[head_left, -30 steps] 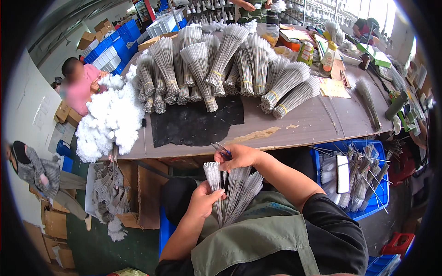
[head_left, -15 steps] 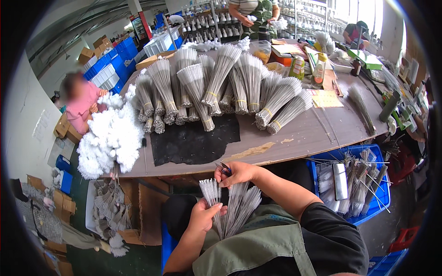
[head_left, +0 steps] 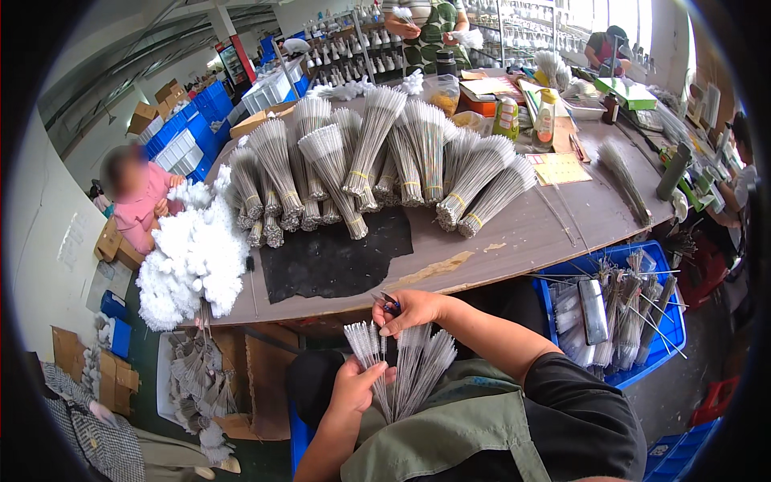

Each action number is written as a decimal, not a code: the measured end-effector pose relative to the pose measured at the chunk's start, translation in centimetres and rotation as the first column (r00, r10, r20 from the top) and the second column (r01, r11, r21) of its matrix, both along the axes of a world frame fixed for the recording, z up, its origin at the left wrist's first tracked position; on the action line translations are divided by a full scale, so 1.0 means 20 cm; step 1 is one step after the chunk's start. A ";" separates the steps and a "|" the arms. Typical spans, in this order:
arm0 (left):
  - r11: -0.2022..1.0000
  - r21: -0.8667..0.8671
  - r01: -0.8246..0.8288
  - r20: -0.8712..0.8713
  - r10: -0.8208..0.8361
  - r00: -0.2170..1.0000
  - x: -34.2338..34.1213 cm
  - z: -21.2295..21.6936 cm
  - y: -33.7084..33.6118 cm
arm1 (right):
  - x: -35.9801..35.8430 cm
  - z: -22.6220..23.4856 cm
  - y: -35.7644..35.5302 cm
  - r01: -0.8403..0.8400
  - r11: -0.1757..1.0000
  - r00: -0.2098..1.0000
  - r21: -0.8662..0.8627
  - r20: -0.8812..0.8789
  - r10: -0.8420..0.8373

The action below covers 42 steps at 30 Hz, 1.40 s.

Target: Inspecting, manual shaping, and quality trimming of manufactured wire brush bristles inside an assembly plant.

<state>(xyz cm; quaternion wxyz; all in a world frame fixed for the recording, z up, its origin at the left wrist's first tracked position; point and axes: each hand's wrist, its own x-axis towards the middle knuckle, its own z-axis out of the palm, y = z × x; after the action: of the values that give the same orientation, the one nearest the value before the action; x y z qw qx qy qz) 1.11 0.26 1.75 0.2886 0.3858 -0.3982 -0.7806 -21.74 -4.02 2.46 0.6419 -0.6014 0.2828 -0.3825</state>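
- At the far left of the table lies a white fluffy pile [head_left: 197, 261]; it looks soft and very light.
- Next, many banded bundles of wire brushes [head_left: 371, 145] lie on the table; tied together like this, I judge each one stiff and fairly heavy, best taken around the yellow band.
- Before the table edge, the left hand [head_left: 356, 386] is closed around a small fan of wire brushes [head_left: 363, 344], with the thumb pressed across the stems and the bristle ends upward. Each brush should be light and springy; the stems are the better place to hold, because bristles can crush and smooth wire may slip in the fingers.
- Just right of it, the right hand [head_left: 413, 312] has its fingers curled on a pointed metal tool [head_left: 389, 303], with thumb and forefinger near the bristle ends; whether they also pinch a brush, I cannot tell.
- Below this hand, loose wire brushes [head_left: 430, 361] spread over the lap; they could slide apart easily.
- At the right stands a blue crate [head_left: 657, 255] with more brushes; protruding wires there may catch or bend.
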 end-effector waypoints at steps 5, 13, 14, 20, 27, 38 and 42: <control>1.000 -0.002 0.006 -0.004 -0.006 1.000 0.00 -0.01 0.00 | 0.00 -0.02 0.00 -0.007 1.000 1.000 0.004 0.014 0.007; 1.000 -0.008 0.005 0.003 -0.005 1.000 -0.01 0.00 0.01 | 0.00 -0.01 0.00 -0.009 1.000 1.000 -0.002 0.016 0.009; 1.000 -0.009 0.006 0.003 -0.006 1.000 -0.01 0.00 0.01 | 0.00 -0.02 0.00 -0.008 1.000 1.000 -0.003 0.016 0.008; 1.000 -0.030 -0.006 -0.004 0.006 1.000 0.00 -0.03 0.00 | 0.00 -0.02 0.00 -0.014 1.000 1.000 -0.006 0.014 0.014; 1.000 -0.023 0.008 -0.011 -0.008 1.000 0.00 -0.02 0.01 | 0.00 -0.01 0.00 -0.011 1.000 1.000 -0.019 0.018 0.011; 1.000 -0.014 0.009 -0.009 -0.010 1.000 -0.01 0.00 0.02 | 0.00 -0.04 0.00 -0.016 1.000 1.000 -0.013 0.015 0.016; 1.000 -0.026 0.010 -0.011 -0.011 1.000 -0.01 -0.01 0.01 | 0.00 -0.04 0.00 -0.010 1.000 1.000 -0.029 0.010 0.010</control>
<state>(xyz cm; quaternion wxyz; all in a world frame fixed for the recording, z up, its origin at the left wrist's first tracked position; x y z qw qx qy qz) 0.98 0.54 1.58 0.2917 0.3757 -0.4087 -0.7789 -21.73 -4.08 1.71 0.6365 -0.6100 0.2710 -0.3864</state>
